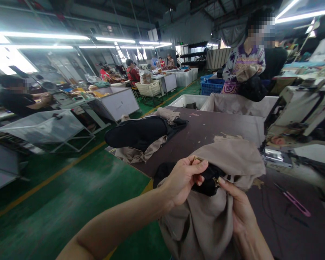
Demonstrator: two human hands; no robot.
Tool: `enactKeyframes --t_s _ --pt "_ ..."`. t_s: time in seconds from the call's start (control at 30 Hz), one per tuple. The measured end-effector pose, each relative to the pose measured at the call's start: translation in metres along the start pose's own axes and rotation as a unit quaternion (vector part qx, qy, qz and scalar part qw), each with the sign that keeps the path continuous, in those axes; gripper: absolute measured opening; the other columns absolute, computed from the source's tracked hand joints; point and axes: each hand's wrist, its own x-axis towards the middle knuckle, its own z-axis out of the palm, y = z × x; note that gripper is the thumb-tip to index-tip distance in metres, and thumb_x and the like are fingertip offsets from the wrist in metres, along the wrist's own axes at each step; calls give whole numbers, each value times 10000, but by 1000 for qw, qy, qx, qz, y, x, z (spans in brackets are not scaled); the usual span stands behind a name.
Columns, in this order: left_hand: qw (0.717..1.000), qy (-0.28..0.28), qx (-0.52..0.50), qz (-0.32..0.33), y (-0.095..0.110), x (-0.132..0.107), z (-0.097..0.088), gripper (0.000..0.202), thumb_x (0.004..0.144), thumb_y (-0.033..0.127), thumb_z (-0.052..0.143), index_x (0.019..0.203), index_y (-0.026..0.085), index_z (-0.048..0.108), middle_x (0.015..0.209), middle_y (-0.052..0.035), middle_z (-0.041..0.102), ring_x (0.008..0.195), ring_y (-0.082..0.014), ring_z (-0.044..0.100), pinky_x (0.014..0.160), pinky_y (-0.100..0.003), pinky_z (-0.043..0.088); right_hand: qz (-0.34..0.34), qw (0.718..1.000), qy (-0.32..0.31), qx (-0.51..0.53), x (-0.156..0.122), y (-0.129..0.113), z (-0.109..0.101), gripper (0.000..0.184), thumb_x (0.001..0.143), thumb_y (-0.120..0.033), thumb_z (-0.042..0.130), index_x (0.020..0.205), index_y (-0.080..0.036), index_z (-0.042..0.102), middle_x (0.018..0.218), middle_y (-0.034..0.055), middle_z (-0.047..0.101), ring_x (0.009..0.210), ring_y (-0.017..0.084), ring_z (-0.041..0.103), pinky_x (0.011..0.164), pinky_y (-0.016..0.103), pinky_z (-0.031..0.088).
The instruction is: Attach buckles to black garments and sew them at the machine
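A beige-and-black sewn fabric piece [209, 213] hangs over the near edge of the brown table, with part of it spread on the tabletop. My left hand [185, 178] is closed in a pinch on its black part, where a small gold-coloured metal fitting shows at the fingertips. Lower and to the right, my right hand [238, 202] grips the beige cloth, its thumb against another gold-coloured metal bit [216, 181]. The fingers of the right hand are mostly hidden behind the cloth. What exactly the metal bits are is too small to tell.
Pink-handled thread snips [295, 202] lie on the brown table [195, 126] at right, beside a sewing machine [295, 119]. A black-and-beige fabric pile [141, 133] lies at its far left. Beyond stand white bins [233, 104] and a person holding cloth [245, 68]. Others sit farther off.
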Motion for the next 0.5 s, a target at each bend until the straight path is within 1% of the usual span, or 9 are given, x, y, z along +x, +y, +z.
enactKeyframes --t_s 0.13,0.23,0.33,0.4,0.43,0.5 --pt "999 -14 28 -12 5 1 -2 340 748 269 781 720 136 469 680 59 427 486 1 447 458 -123 340 -4 1000 -1 -6 0 1 2 530 614 -161 840 1123 -131 691 1067 118 738 1015 325 691 955 452 539" --pt "999 -24 33 -11 7 1 -3 378 734 282 792 701 146 441 675 62 414 495 -3 442 465 -121 350 -21 999 -9 -22 -1 1 5 541 646 -172 835 1159 -126 673 1110 121 724 1018 315 692 956 440 537" --pt "998 -39 49 -5 14 4 -5 413 704 303 812 687 153 428 661 65 415 507 -11 453 478 -127 369 -52 997 -15 -49 -2 -2 5 551 692 -205 821 1211 -146 646 1131 112 716 1035 302 686 953 438 537" --pt "995 -33 93 16 24 15 -10 447 682 324 822 661 158 408 663 58 443 506 -19 464 475 -142 371 -74 994 2 -79 -3 -7 2 585 688 -221 834 1232 -156 630 1115 119 721 1015 306 690 937 454 541" --pt "992 -22 121 30 32 24 -12 458 675 322 825 645 161 398 661 51 460 499 -23 467 468 -152 367 -83 992 14 -96 -3 -11 -1 603 680 -230 844 1236 -156 625 1109 126 721 1004 309 692 931 461 542" --pt "982 12 175 66 53 52 -13 436 669 276 824 617 160 406 635 41 477 475 -33 467 452 -172 345 -110 985 27 -127 -2 -21 -9 627 681 -260 850 1253 -174 608 1163 126 699 1042 301 675 957 452 527"
